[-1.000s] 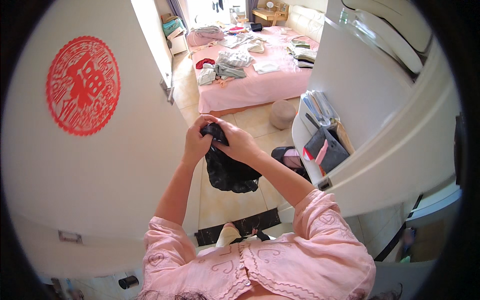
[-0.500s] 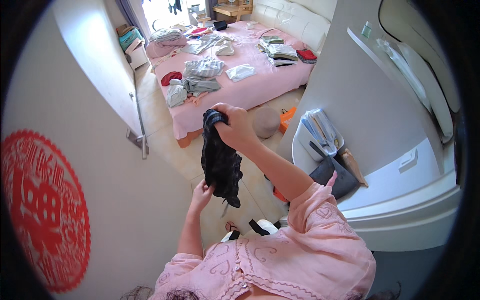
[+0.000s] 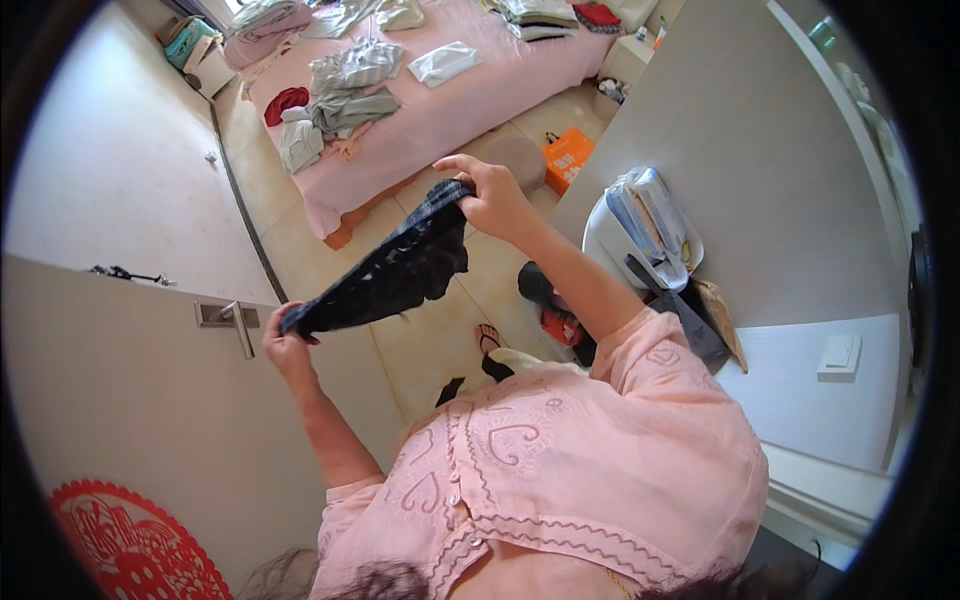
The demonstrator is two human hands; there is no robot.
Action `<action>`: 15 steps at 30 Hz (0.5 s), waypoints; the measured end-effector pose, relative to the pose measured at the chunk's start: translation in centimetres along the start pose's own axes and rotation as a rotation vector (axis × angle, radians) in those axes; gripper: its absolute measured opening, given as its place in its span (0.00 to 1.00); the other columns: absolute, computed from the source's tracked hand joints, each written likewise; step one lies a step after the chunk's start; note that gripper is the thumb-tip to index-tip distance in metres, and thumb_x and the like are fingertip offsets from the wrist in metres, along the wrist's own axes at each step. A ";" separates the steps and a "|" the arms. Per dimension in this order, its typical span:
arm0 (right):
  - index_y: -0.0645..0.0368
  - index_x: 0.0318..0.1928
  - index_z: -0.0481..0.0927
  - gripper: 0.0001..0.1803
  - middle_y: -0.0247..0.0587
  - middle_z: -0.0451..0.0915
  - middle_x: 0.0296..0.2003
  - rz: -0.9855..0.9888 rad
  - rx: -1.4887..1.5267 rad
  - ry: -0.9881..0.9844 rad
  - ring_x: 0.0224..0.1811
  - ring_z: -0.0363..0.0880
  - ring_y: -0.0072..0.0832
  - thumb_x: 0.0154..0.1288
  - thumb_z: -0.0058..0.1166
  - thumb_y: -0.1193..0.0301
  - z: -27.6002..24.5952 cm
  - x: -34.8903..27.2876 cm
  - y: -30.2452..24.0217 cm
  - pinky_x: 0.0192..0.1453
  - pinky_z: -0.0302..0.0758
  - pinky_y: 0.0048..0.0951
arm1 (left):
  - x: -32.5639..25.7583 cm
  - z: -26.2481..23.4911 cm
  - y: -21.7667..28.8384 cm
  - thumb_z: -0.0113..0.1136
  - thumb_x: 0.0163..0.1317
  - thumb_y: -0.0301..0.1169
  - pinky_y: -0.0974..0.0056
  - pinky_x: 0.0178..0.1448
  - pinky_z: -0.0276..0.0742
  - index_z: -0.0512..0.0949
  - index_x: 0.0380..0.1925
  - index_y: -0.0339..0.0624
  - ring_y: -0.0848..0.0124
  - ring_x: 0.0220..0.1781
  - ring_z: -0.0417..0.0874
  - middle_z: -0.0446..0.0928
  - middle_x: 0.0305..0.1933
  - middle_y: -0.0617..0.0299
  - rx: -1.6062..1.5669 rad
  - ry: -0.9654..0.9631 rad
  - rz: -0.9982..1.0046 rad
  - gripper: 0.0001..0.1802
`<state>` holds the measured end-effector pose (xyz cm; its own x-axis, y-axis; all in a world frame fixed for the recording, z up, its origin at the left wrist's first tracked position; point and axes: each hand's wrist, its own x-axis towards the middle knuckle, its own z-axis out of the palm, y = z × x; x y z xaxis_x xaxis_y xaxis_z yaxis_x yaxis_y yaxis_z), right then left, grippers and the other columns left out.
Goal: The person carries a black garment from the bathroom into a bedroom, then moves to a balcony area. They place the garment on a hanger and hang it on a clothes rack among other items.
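A small black lacy garment [image 3: 390, 270] is stretched out between my two hands above the tiled floor. My left hand [image 3: 285, 340] grips its lower left end, close to the metal door handle [image 3: 238, 322]. My right hand [image 3: 492, 198] pinches the upper right end, raised higher and farther from me. The cloth hangs taut in a diagonal band, with a loose frill drooping under its middle. My pink embroidered blouse [image 3: 570, 470] fills the lower part of the view.
A pale door [image 3: 130, 390] with a red paper cutout [image 3: 130, 550] stands at my left. A pink bed [image 3: 450, 100] strewn with several folded clothes lies ahead. A white basket [image 3: 640, 235] of items, an orange bag [image 3: 566, 160] and a grey wall [image 3: 740, 170] are on my right.
My left hand has slid down to the garment's far end and pulled it out sideways; it hung bunched from my right hand before. My head has turned, shifting the door leftward.
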<state>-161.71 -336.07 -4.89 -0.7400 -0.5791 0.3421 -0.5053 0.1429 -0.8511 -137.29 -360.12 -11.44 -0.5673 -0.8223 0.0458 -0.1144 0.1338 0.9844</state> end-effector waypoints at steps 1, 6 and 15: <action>0.61 0.42 0.77 0.20 0.44 0.79 0.28 0.003 -0.066 -0.017 0.32 0.79 0.30 0.46 0.43 0.83 -0.3 0.7 0.6 0.40 0.73 0.25 | 0.6 0.3 1.7 0.39 0.54 0.15 0.74 0.19 0.70 0.77 0.38 0.37 0.73 0.25 0.78 0.78 0.33 0.57 -0.065 0.048 -0.013 0.17; 0.50 0.40 0.78 0.19 0.35 0.79 0.39 -0.268 -0.306 0.121 0.38 0.78 0.37 0.45 0.48 0.79 -0.9 3.2 -0.9 0.38 0.75 0.34 | 1.0 3.2 8.1 0.41 0.51 0.14 0.72 0.26 0.72 0.76 0.38 0.32 0.70 0.31 0.79 0.78 0.34 0.54 -0.127 0.271 0.306 0.16; 0.62 0.35 0.77 0.17 0.45 0.78 0.35 -0.110 -0.176 -0.012 0.39 0.75 0.43 0.43 0.43 0.88 1.2 3.7 8.0 0.44 0.73 0.32 | 7.0 6.2 -0.2 0.41 0.50 0.12 0.73 0.41 0.73 0.77 0.36 0.35 0.75 0.34 0.78 0.77 0.30 0.61 0.105 0.015 0.095 0.17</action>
<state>-167.95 -337.96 -10.91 -0.6710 -0.6083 0.4239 -0.6537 0.2157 -0.7253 -146.29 -362.52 -12.35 -0.5672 -0.8113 0.1418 -0.1460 0.2685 0.9522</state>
